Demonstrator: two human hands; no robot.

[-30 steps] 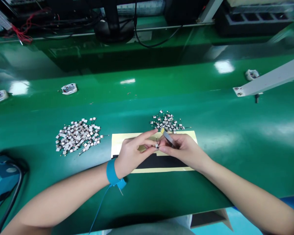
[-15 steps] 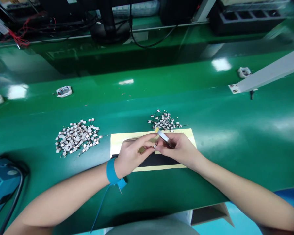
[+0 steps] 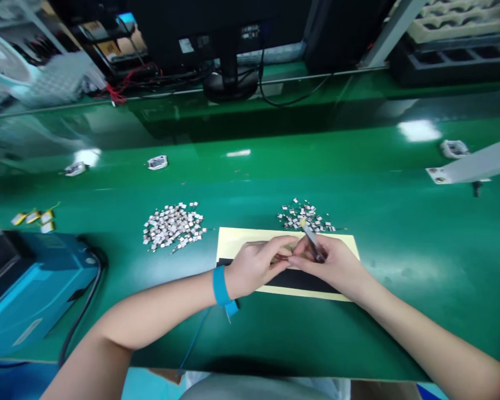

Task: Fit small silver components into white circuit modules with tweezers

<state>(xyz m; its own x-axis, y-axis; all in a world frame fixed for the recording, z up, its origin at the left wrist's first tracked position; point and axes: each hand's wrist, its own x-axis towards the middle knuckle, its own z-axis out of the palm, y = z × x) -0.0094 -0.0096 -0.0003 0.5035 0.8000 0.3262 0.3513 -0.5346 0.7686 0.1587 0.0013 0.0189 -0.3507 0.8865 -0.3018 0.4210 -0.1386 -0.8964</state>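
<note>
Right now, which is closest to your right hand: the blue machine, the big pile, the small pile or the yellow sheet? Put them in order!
From the right hand:
1. Yellow sheet, right under the hand.
2. Small pile, just past the sheet's far edge.
3. Big pile, farther left.
4. Blue machine, far left.

**View swung left and lifted; tweezers stood steeper**

The head camera had turned, so the yellow sheet (image 3: pixel 283 239) and both piles of small parts (image 3: pixel 173 225) sat further right and looked smaller on the worktop (image 3: pixel 250 183). The blue machine (image 3: pixel 37 289) filled more of the left side, and small yellow pieces (image 3: pixel 33 218) and a fan (image 3: pixel 4 61) had come into view. In the right grip (image 3: pixel 329 264), the tweezers (image 3: pixel 313 240) had tilted closer to upright. The left grip (image 3: pixel 258 266) had closed in against it, and the small wired part no longer showed between the fingers.
</note>
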